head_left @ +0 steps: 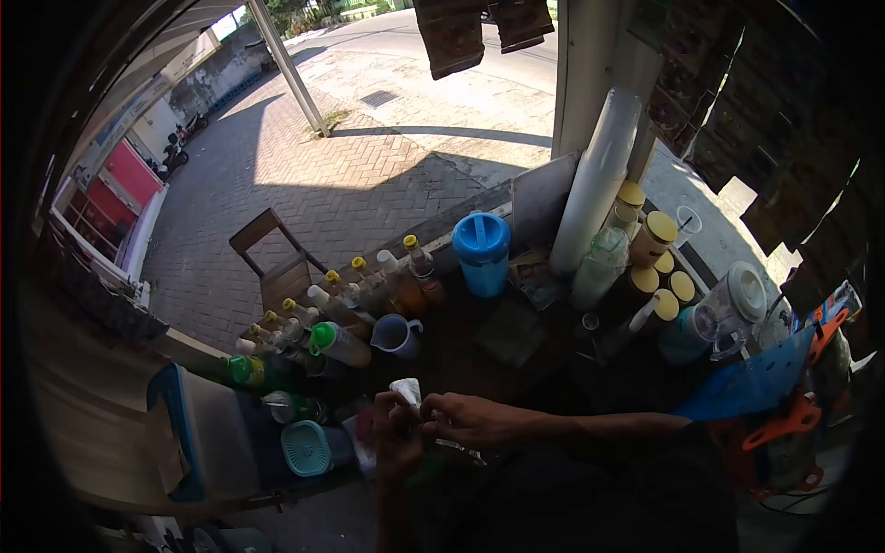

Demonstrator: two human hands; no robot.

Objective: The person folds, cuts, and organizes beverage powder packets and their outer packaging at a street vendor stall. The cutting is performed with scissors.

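Observation:
My left hand (396, 431) is closed, low in the middle of the head view, its fingers bent around the lower end of a small white, crumpled-looking piece (406, 391). Whether this is plastic or paper I cannot make out. Beside it, my right hand (466, 419) has its fingers pinched together and meets the left hand at the same piece. Shadow hides most of the fingertips. A clear, shiny edge (461, 450) shows beneath the right hand. Just beyond the hands stands a grey measuring jug (397, 337).
Several bottles with yellow, white and green caps line the counter's far left edge. A blue lidded pitcher (481, 253) stands centrally. Yellow-lidded jars (659, 228), a tall stack of cups (599, 180) and a blender (733, 309) occupy the right. A turquoise basket (306, 449) sits at left.

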